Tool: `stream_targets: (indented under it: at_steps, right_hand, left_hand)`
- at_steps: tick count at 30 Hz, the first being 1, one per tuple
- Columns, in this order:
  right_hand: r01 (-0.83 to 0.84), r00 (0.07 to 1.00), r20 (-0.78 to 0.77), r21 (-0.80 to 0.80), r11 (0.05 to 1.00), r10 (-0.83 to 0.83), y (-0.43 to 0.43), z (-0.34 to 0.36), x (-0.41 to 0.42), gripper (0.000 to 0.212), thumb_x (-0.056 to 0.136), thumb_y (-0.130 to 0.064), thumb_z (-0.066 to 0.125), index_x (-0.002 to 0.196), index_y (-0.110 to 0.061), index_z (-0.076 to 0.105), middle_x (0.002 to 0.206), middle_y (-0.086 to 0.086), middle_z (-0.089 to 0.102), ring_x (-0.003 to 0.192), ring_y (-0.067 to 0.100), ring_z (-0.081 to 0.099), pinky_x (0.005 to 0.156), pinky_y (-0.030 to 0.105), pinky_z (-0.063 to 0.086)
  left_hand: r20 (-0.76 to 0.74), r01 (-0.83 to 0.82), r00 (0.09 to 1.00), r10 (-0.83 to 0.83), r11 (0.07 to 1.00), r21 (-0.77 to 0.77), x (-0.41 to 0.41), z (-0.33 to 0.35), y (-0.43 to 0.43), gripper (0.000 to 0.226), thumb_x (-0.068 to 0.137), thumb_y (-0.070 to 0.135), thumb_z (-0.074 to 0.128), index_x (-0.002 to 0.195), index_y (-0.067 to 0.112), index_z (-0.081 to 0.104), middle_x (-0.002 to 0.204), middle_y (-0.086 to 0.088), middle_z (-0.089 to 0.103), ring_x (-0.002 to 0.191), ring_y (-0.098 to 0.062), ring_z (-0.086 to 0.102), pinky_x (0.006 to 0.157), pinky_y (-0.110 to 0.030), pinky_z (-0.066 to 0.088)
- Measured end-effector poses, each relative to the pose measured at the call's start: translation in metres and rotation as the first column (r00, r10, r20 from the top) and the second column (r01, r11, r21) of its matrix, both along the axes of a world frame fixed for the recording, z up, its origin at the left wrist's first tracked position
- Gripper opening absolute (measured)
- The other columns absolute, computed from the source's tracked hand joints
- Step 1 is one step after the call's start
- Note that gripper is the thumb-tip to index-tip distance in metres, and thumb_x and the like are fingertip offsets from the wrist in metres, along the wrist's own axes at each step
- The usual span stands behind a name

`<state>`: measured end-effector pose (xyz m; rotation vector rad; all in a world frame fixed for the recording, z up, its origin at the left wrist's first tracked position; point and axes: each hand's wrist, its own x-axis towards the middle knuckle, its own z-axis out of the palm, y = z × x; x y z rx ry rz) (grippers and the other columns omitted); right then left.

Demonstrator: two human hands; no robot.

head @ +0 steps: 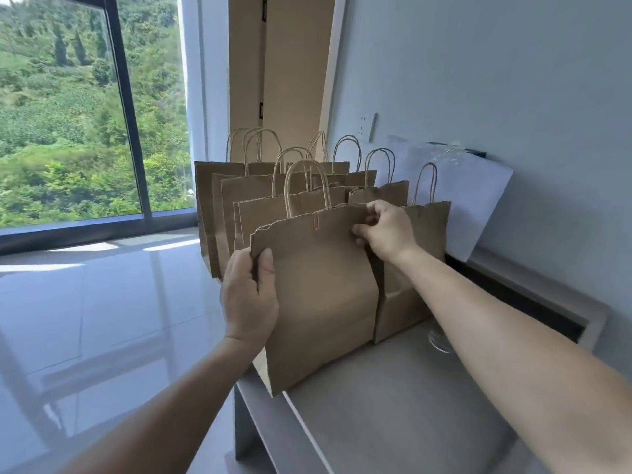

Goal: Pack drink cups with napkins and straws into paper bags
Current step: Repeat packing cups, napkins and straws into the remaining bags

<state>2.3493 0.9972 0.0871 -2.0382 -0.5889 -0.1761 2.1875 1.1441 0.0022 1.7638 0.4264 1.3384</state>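
The left hand has its grip clamped on the upper left corner of the front bag, thumb on the near face and fingers curled behind the edge. The right hand pinches the same bag's top edge at the upper right, thumb and fingertips pressed together on the paper. The bag stands upright at the near left edge of the grey bench, its lower left corner overhanging slightly. Its mouth is held flat and closed, and its twisted paper handles stand above the rim.

The near face of the bag is plain brown paper. One small reddish mark sits just below the top edge, too small to read.

Behind and beside it stand more paper bags of the same kind, in two rows running back toward the wall. I count about four behind the held one and about four in the right row, the nearest of these touching the held bag's right side. They overlap, so the count is not certain.

A white sheet leans on the wall behind the right row. A clear item on the bench is mostly hidden by the right forearm. A wall socket sits above the bags.
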Motion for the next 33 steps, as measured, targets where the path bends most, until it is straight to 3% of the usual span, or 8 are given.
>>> stream_targets:
  at_steps: [4, 12, 18, 21, 24, 26, 28, 33]
  right_hand:
    - [0.050, 0.985, 0.171, -0.073, 0.996, -0.037, -0.002, 0.009, 0.007, 0.033, 0.081, -0.005, 0.073, 0.085, -0.034, 0.060, 0.081, -0.002, 0.070, 0.061, 0.009, 0.069, 0.074, 0.034, 0.058]
    - [0.077, 0.975, 0.218, -0.149, 0.986, -0.043, -0.009, 0.003, 0.011, 0.028, 0.084, -0.006, 0.069, 0.091, -0.032, 0.059, 0.087, -0.009, 0.065, 0.080, 0.019, 0.069, 0.082, 0.035, 0.055]
    - [0.090, 0.964, 0.260, -0.129, 0.988, -0.054, -0.012, 0.003, 0.005, 0.030, 0.084, -0.007, 0.069, 0.106, -0.027, 0.063, 0.104, -0.014, 0.063, 0.092, 0.005, 0.057, 0.079, 0.010, 0.040]
    - [0.081, 0.951, 0.305, -0.085, 0.993, -0.052, -0.019, 0.006, -0.005, 0.033, 0.085, -0.010, 0.071, 0.116, -0.020, 0.063, 0.115, -0.007, 0.065, 0.101, 0.002, 0.057, 0.086, 0.010, 0.042]
    - [0.066, 0.928, 0.370, -0.050, 0.997, -0.042, -0.032, 0.004, -0.021, 0.034, 0.085, -0.012, 0.071, 0.118, -0.016, 0.063, 0.120, -0.001, 0.064, 0.108, 0.004, 0.058, 0.086, 0.018, 0.052]
    - [0.069, 0.920, 0.390, -0.046, 0.997, -0.046, -0.046, 0.002, -0.032, 0.033, 0.085, -0.015, 0.072, 0.117, -0.016, 0.063, 0.121, 0.000, 0.062, 0.105, 0.005, 0.057, 0.087, 0.026, 0.055]
    - [0.097, 0.924, 0.377, -0.059, 0.994, -0.068, -0.068, -0.001, -0.043, 0.033, 0.086, -0.020, 0.071, 0.118, -0.018, 0.063, 0.122, -0.002, 0.060, 0.104, 0.007, 0.058, 0.091, 0.032, 0.054]
    - [0.167, 0.952, 0.286, -0.187, 0.968, -0.109, -0.151, -0.012, -0.077, 0.044, 0.089, -0.030, 0.069, 0.130, -0.021, 0.057, 0.131, -0.007, 0.055, 0.114, 0.016, 0.058, 0.093, 0.031, 0.048]
  left_hand:
    - [0.060, 0.056, 0.996, -0.058, 0.998, 0.034, 0.015, -0.008, -0.006, 0.031, 0.100, 0.023, 0.051, 0.078, 0.000, 0.049, 0.072, -0.010, 0.048, 0.066, -0.029, 0.044, 0.063, -0.037, 0.037]
    - [0.081, 0.090, 0.992, -0.095, 0.994, 0.064, 0.025, -0.015, -0.012, 0.026, 0.098, 0.024, 0.048, 0.080, 0.004, 0.050, 0.073, 0.008, 0.040, 0.065, -0.009, 0.032, 0.060, -0.016, 0.031]
    - [0.028, 0.144, 0.989, -0.144, 0.990, 0.002, 0.018, -0.008, -0.011, 0.024, 0.092, 0.028, 0.051, 0.106, 0.008, 0.056, 0.094, 0.001, 0.052, 0.085, -0.022, 0.053, 0.078, -0.045, 0.047]
    - [0.114, -0.008, 0.993, -0.021, 0.968, 0.251, 0.009, 0.005, -0.013, 0.055, 0.082, 0.016, 0.060, 0.134, 0.005, 0.044, 0.124, -0.009, 0.050, 0.119, -0.031, 0.049, 0.107, -0.047, 0.039]
    - [0.205, -0.203, 0.974, 0.099, 0.787, 0.582, 0.004, 0.025, -0.021, 0.065, 0.075, 0.013, 0.063, 0.136, 0.011, 0.044, 0.137, -0.009, 0.044, 0.135, -0.028, 0.038, 0.115, -0.044, 0.025]
    - [0.128, -0.180, 0.984, 0.127, 0.677, 0.713, 0.001, 0.036, -0.036, 0.061, 0.074, 0.014, 0.064, 0.134, 0.013, 0.050, 0.141, -0.005, 0.041, 0.140, -0.028, 0.033, 0.117, -0.052, 0.018]
    - [-0.075, -0.009, 0.991, 0.111, 0.619, 0.786, -0.001, 0.043, -0.058, 0.059, 0.076, 0.017, 0.065, 0.133, 0.012, 0.053, 0.143, -0.006, 0.044, 0.143, -0.028, 0.029, 0.118, -0.051, 0.009]
    - [-0.539, 0.368, 0.825, 0.171, 0.562, 0.741, 0.004, 0.047, -0.117, 0.053, 0.088, 0.037, 0.056, 0.136, 0.017, 0.047, 0.154, -0.005, 0.031, 0.148, -0.027, 0.014, 0.117, -0.049, 0.011]
